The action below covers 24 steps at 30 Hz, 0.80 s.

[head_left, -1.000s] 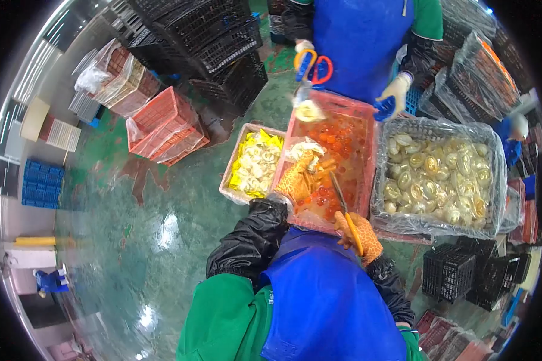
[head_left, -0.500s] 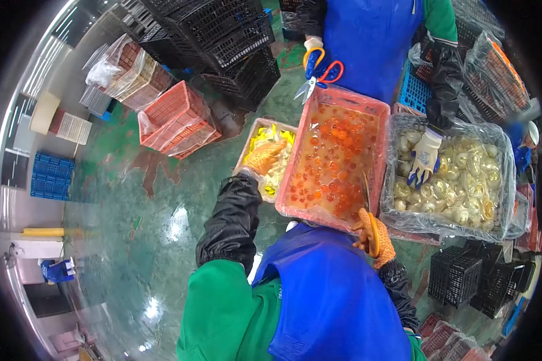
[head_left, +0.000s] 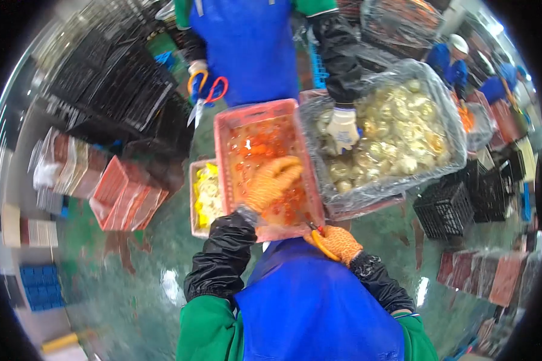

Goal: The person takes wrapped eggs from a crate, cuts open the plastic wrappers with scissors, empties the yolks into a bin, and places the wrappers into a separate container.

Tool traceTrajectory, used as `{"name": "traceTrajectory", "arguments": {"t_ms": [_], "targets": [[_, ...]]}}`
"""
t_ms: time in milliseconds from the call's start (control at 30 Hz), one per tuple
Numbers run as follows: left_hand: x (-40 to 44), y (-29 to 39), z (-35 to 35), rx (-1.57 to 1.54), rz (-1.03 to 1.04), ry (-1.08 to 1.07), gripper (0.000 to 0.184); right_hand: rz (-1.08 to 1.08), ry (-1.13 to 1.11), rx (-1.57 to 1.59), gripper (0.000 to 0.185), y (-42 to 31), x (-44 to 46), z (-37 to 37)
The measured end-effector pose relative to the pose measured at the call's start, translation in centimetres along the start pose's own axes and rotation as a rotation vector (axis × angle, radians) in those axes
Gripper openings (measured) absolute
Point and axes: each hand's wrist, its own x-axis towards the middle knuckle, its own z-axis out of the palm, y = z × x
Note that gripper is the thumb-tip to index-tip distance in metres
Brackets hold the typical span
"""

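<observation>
My left hand (head_left: 272, 185), in an orange textured glove, reaches over the red crate (head_left: 220, 153), its fingers stretched out; nothing visible is held. Cloudy liquid fills this crate, with round orange yolk-like pieces (head_left: 259, 149) in it. At the crate's near right corner my right hand (head_left: 343, 245), gloved alike, is closed around scissors (head_left: 324, 248) with an orange-yellow handle. Their dark blades point toward the crate and show only in part. Left of the crate stands a smaller pale box (head_left: 194, 207) holding yellow and whitish pieces.
Opposite, a co-worker in a blue apron (head_left: 244, 54) holds orange-and-red-handled scissors (head_left: 208, 93). The co-worker's other gloved hand (head_left: 344, 129) is in a plastic-lined crate (head_left: 397, 186) of translucent rounded pieces. Stacked black crates (head_left: 111, 84) and a pink crate (head_left: 126, 195) stand left.
My left hand has moved right, from the small pale box to over the red crate. My right hand keeps the scissors near the crate's corner. The whole view has shifted.
</observation>
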Motion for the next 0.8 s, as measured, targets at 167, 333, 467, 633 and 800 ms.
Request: {"name": "traceTrajectory", "arguments": {"t_ms": [167,333,467,633,800], "targets": [[4.7,4.0,10.1,-0.012,-0.009,-0.370,0.054,0.070,-0.007,-0.011,0.058,1.3,-2.0,-1.5],[9.9,7.9,18.7,0.353,0.298,-0.269,0.063,0.179,0.039,0.094,0.064,5.0,-2.7,-0.6],[12.7,9.0,23.7,0.625,0.229,-0.372,0.071,0.116,0.093,0.116,0.059,6.2,-3.5,-0.9],[15.4,8.5,25.9,0.566,0.084,-0.424,0.057,0.135,0.136,0.163,0.059,7.6,-3.5,-0.4],[17.2,3.3,24.9,0.777,1.100,-0.443,0.050,0.224,-0.013,0.155,0.070,7.6,-3.0,-0.9]]}}
